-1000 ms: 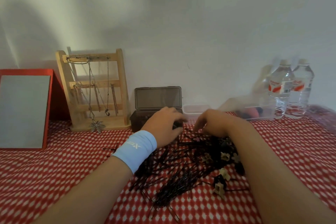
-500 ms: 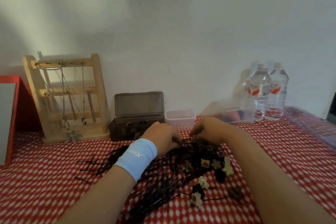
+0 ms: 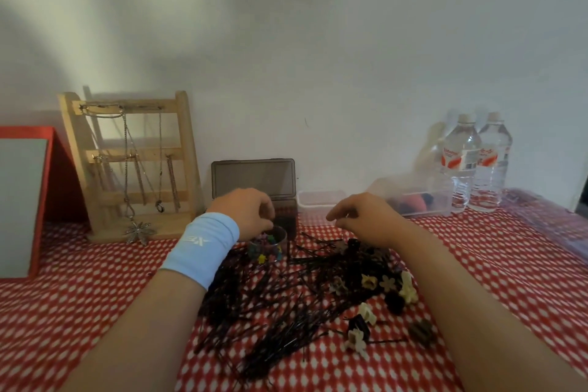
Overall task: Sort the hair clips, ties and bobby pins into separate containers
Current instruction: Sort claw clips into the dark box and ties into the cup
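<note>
— So where do the hands sit?

— Both over the far edge of the pile. The left hand (image 3: 251, 212), pale blue wristband (image 3: 203, 248) on that wrist, curls its grip down onto a small clear cup (image 3: 269, 247) of colourful bits — whether the fingers clamp the rim, I cannot tell. The right hand (image 3: 366, 219) hovers with fingers bent, thumb and forefinger close; if it pinches anything, it is too small to see.

— And the things to sort?

— Black bobby pins (image 3: 273, 305) lie heaped on the red-and-white bench (image 3: 79, 296); cream and dark hair clips (image 3: 381, 299) sit at the heap's right side.

— Containers?

— A dark box (image 3: 254, 181) with its lid up stands behind the left hand, a small clear tub (image 3: 319, 200) beside it, and a larger clear bin (image 3: 420, 197) to the right, near two water bottles (image 3: 477, 162).
</note>
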`<state>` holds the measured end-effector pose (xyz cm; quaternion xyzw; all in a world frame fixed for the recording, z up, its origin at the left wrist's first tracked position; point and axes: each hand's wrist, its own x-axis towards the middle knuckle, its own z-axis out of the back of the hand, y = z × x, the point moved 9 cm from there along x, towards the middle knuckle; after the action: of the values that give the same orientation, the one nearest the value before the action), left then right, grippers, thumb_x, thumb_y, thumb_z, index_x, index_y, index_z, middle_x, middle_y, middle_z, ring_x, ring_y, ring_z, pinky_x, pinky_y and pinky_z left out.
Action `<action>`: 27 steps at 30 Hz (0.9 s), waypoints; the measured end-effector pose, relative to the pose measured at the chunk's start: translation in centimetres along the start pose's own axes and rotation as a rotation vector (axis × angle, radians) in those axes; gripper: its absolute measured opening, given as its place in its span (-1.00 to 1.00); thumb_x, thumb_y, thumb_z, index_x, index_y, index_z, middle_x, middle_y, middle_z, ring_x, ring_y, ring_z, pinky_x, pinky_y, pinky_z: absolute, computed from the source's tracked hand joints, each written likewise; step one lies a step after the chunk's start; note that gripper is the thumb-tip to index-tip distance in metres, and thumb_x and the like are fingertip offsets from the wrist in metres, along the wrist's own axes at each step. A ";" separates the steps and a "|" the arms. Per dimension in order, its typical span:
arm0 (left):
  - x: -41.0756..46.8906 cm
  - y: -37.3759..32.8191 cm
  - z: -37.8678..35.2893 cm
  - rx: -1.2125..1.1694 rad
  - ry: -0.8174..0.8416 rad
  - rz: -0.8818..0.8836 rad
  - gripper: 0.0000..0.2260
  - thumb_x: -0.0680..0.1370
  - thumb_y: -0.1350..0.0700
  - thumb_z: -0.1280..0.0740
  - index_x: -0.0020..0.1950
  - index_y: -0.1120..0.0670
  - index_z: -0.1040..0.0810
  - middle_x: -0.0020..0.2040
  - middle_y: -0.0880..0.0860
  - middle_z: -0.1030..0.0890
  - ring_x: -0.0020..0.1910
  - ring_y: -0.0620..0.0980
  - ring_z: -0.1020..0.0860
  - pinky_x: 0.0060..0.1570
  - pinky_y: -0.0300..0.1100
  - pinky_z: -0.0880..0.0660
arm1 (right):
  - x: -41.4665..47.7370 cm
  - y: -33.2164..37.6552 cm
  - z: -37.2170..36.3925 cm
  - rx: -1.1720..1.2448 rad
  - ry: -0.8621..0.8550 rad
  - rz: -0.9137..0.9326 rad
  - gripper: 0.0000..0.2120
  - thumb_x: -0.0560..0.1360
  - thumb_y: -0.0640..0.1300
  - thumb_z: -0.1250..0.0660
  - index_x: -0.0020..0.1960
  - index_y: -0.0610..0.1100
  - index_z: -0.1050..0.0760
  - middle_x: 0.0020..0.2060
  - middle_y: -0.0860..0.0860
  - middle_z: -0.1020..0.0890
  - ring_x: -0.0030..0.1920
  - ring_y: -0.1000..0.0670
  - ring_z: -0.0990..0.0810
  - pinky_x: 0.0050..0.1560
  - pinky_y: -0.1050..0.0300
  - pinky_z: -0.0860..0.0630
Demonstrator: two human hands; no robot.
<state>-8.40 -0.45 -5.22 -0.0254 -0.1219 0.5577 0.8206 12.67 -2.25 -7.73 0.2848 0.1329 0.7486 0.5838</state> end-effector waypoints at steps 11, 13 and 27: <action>-0.6 -1.3 -1.7 -0.113 0.109 -0.033 -0.50 0.39 -0.12 -0.51 0.26 -0.03 -0.49 0.16 -0.04 -0.54 0.11 -0.05 -0.52 0.16 -0.15 -0.50 | -1.9 -3.2 0.7 -0.150 0.181 -0.163 -0.57 0.56 -0.38 -0.23 0.16 0.05 -0.67 0.14 0.12 -0.68 0.16 0.14 -0.62 0.31 0.14 -0.50; -0.8 -2.2 -2.1 -0.097 0.145 -0.055 -0.47 0.39 -0.13 -0.50 0.31 -0.04 -0.47 0.19 -0.04 -0.53 0.13 -0.05 -0.52 0.19 -0.13 -0.49 | -2.0 -3.3 1.0 -0.145 0.176 -0.165 -0.53 0.54 -0.42 -0.22 0.17 0.05 -0.67 0.14 0.12 -0.68 0.16 0.14 -0.62 0.29 0.15 -0.52; 0.9 -12.7 -5.6 -0.051 0.200 -0.245 -0.71 0.54 0.01 -0.38 0.26 -0.01 -0.60 0.15 0.01 -0.62 0.10 0.02 -0.57 0.14 -0.18 -0.46 | -2.0 -3.9 1.7 -0.095 0.150 -0.117 -0.66 0.50 -0.29 -0.42 0.20 0.01 -0.65 0.10 0.10 -0.68 0.07 0.15 -0.62 0.20 0.18 -0.56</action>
<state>4.79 -3.87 -8.20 -0.0867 -0.0558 0.4446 0.8898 17.13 -3.30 -9.02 0.1916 0.1568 0.7381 0.6276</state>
